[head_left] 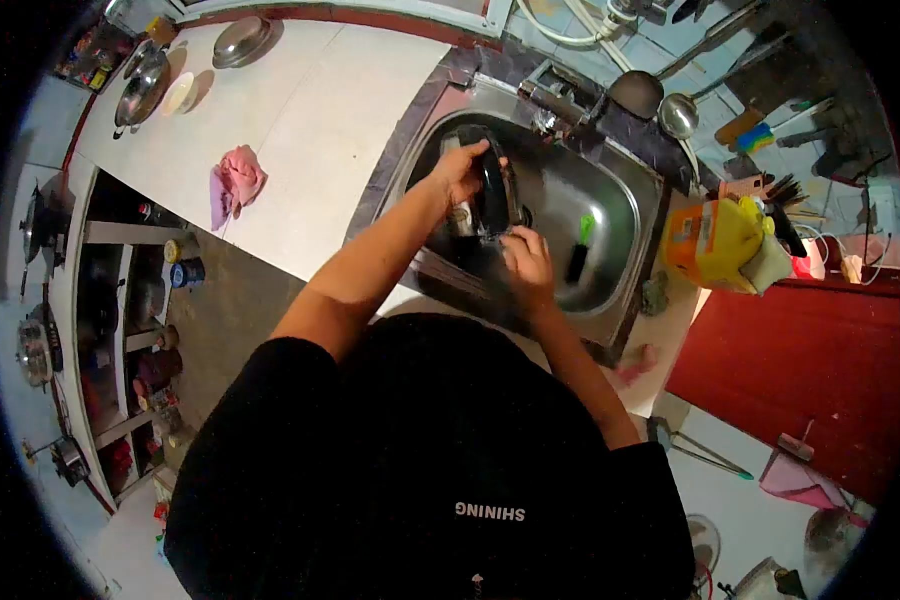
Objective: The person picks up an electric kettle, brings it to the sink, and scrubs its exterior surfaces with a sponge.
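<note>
A dark, shiny, rimmed vessel, perhaps a pan [493, 195], is tilted on its side over the left part of the steel sink [625, 225]. My left hand [460, 172] is closed on its upper edge, thumb on the near side. At its lower end is my right hand [527, 258], fingers curled together; what they hold, if anything, is hidden. A brush with a green handle [586, 228] and black head lies in the sink to the right. The faucet [543, 122] stands behind the sink.
A pink cloth [238, 180] lies on the white counter [320, 110], with a lidded pan [242, 40] and a small bowl [180, 94] further back. Ladles [679, 115] hang at the upper right. A yellow container [710, 243] stands right of the sink, near a grey scouring pad [655, 295].
</note>
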Demonstrator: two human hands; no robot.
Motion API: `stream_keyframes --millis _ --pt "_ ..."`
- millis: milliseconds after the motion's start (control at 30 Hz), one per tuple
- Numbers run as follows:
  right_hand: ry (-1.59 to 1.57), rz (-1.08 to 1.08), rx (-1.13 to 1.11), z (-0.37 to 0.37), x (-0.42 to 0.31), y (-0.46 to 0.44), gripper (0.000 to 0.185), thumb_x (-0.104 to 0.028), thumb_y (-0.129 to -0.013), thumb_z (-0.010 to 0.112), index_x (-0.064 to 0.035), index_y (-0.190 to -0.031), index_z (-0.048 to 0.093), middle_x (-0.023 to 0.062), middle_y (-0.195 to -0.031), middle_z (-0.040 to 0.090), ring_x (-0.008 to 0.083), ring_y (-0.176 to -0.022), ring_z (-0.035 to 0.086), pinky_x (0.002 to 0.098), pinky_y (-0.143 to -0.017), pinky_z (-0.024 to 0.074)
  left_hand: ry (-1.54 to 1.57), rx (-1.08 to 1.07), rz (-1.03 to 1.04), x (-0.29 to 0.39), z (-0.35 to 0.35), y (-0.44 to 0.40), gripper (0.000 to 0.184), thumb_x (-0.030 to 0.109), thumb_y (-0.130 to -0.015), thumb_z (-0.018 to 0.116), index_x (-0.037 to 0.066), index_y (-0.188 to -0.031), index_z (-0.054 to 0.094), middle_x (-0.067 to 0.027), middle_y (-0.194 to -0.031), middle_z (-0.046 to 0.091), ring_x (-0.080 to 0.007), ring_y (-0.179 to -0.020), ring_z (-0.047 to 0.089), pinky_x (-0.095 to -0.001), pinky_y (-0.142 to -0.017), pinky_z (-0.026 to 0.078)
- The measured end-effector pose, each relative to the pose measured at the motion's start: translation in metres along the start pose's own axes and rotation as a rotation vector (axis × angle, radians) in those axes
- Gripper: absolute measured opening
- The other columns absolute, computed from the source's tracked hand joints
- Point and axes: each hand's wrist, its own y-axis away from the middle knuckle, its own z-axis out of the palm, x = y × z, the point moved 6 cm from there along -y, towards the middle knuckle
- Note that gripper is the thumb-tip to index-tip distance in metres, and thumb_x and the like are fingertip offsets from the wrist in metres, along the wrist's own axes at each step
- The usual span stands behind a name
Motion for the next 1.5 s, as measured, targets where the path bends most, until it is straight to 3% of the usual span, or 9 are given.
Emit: stream_keyframes --millis 467,567,700,767,900,1067,1300,1400,1500 --pt "-0.156 0.443 0.353 -0.018 0.033 -0.042 0.034 -0.009 -0.081 0.061 -0.0027 -0.113 0.055 0.0162 -0.114 0.053 0.0334 -0.106 0.05 0.0385 -0.091 0.0393 0.523 0.347 0.18 -0.039 -0.027 -0.026 0.026 0.026 -0.096 0.042 0.002 -0.105 0.049 -0.0141 -0.092 0.057 -0.0305 -0.083 0.058 -0.0484 -0.08 0.047" --pt "-0.026 0.374 0.284 -0.009 0.03 -0.041 0.041 -0.009 -0.08 0.062 -0.0053 -0.12 0.051 0.0159 -0.119 0.049 0.0365 -0.111 0.045 0.0433 -0.094 0.0361 0.321 0.266 0.153 -0.044 -0.032 -0.013 0.033 0.032 -0.097 0.039 0.002 -0.105 0.049 -0.0146 -0.095 0.058 -0.0314 -0.087 0.058 -0.0478 -0.08 0.048" --pt "-0.027 0.287 0.264 -0.011 0.035 -0.034 0.04 -0.01 -0.082 0.059 -0.0071 -0.121 0.051 0.0154 -0.12 0.049 0.0365 -0.11 0.045 0.0446 -0.095 0.0363 -0.673 0.156 -0.26 -0.019 -0.022 0.035 0.046 0.043 -0.095 0.038 0.001 -0.093 0.058 -0.0128 -0.087 0.063 -0.0261 -0.073 0.063 -0.0398 -0.058 0.053" --pt "-0.013 0.272 0.26 -0.01 0.036 -0.031 0.04 -0.011 -0.083 0.058 -0.0077 -0.122 0.051 0.0149 -0.122 0.048 0.0365 -0.11 0.045 0.045 -0.095 0.0365 -1.666 0.216 0.092 0.027 -0.002 0.045 0.049 0.047 -0.08 0.063 0.0 -0.092 0.057 -0.0158 -0.081 0.061 -0.0283 -0.073 0.062 -0.0379 -0.056 0.05" --pt "0.021 0.258 0.237 -0.007 0.035 -0.026 0.039 -0.012 -0.084 0.057 -0.0081 -0.122 0.052 0.0136 -0.123 0.048 0.0367 -0.11 0.046 0.0447 -0.094 0.0371 -2.11 -0.473 1.134 0.023 0.066 0.062 0.053 0.029 -0.066 0.076 0.001 -0.105 0.055 -0.0174 -0.1 0.057 -0.0351 -0.093 0.055 -0.0394 -0.081 0.045" --pt "0.05 0.402 0.196 -0.018 0.057 -0.027 0.037 -0.012 -0.086 0.055 -0.0054 -0.122 0.051 0.0165 -0.122 0.048 0.0369 -0.108 0.047 0.0426 -0.093 0.039 -1.974 -0.289 0.608 0.008 0.03 0.02 0.045 0.03 -0.074 0.071 0.004 -0.107 0.054 -0.0214 -0.094 0.061 -0.0386 -0.09 0.058 -0.0423 -0.077 0.046" --pt "-0.118 0.156 0.281 -0.009 -0.022 -0.056 0.034 -0.01 -0.083 0.057 -0.0035 -0.116 0.054 0.014 -0.118 0.05 0.034 -0.103 0.049 0.0404 -0.089 0.0418 -1.737 -0.039 0.593 -0.007 0.0 0.023 0.039 0.022 -0.074 0.067 0.002 -0.104 0.053 -0.0237 -0.086 0.062 -0.0412 -0.084 0.059 -0.0449 -0.072 0.047" --pt "-0.035 0.103 0.25 -0.008 -0.019 -0.066 0.032 -0.01 -0.082 0.058 -0.0037 -0.113 0.056 0.0107 -0.116 0.052 0.0316 -0.102 0.051 0.0399 -0.087 0.0424 -1.654 -0.149 0.882 -0.014 -0.017 0.015 0.039 0.022 -0.071 0.069 0.004 -0.102 0.053 -0.0226 -0.084 0.062 -0.0403 -0.081 0.06 -0.0449 -0.071 0.047" --pt "0.069 0.294 0.374 -0.011 0.03 -0.069 0.026 -0.009 -0.081 0.058 -0.0078 -0.107 0.06 0.0085 -0.107 0.057 0.0317 -0.098 0.051 0.0404 -0.081 0.0445 -1.729 0.01 0.539 -0.018 0.002 0.024 0.039 0.024 -0.07 0.069 0.005 -0.099 0.054 -0.0225 -0.084 0.062 -0.0398 -0.08 0.06 -0.0449 -0.07 0.048"
